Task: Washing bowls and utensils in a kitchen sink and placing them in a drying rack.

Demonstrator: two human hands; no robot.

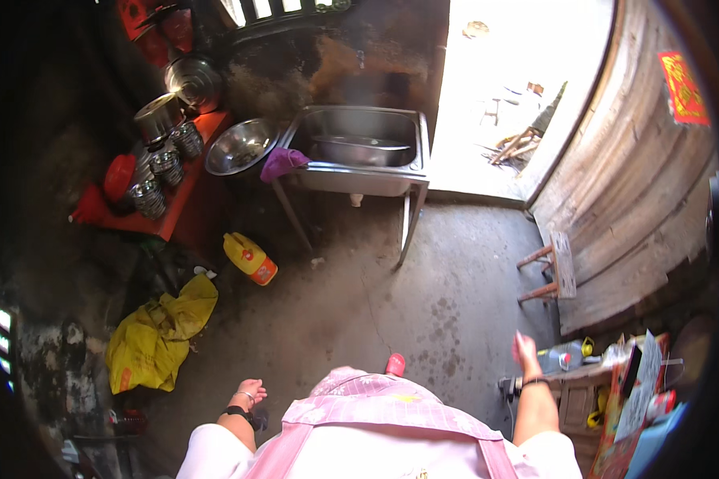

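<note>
My left hand [251, 391] hangs low beside the pink checked apron [389, 413], a bangle and a dark band at its wrist; its fingers are loosely curled and nothing shows in them. My right hand [523, 348] is held out on the other side, near a clear plastic bottle [560, 357] on a side cabinet, with no object visible in it. Ahead stands a stainless steel sink [359, 182] on legs, with a metal basin [362, 151] inside. A purple cloth [283, 163] hangs over its left front corner. One pink slipper [396, 364] shows below the apron.
Left of the sink are a metal bowl [242, 146] and a red table [174, 209] with stacked metalware. A yellow jug [250, 258] and a yellow sack [162, 335] lie on the floor. A wooden stool [562, 266] stands by the plank door [623, 197], right of the bright doorway.
</note>
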